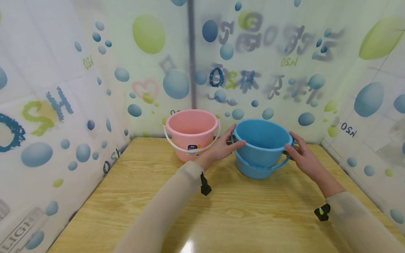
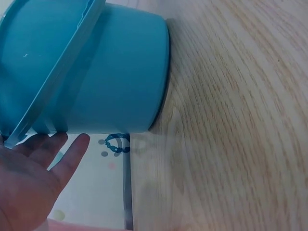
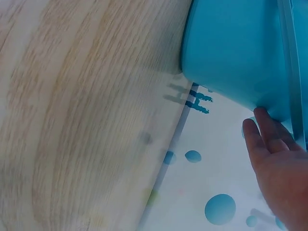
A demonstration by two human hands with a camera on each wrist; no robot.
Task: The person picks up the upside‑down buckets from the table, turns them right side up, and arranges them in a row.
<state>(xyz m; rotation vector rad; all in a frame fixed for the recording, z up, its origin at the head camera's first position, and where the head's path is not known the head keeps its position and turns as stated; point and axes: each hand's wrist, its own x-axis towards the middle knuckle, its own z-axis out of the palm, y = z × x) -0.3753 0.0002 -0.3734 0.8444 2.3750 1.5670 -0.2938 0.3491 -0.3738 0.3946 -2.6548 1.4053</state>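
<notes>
A blue bucket (image 1: 261, 163) with a blue handle hanging at its front stands on the wooden table (image 1: 240, 218), right of the middle. My left hand (image 1: 223, 146) grips its left side near the rim, thumb toward the front. On the opposite side my right hand (image 1: 305, 154) holds it the same way, thumb by the rim. In the left wrist view, the left fingers (image 2: 70, 156) touch the bucket's wall. The right wrist view shows the right fingers (image 3: 267, 130) against the wall below the rim. Each hand's thumb is hidden in its own wrist view.
A pink bucket (image 1: 191, 123) with a white handle and a label stands left of the blue one, partly behind my left forearm. Curtains (image 1: 177, 45) printed with blue and green spots close off the table's back and both sides.
</notes>
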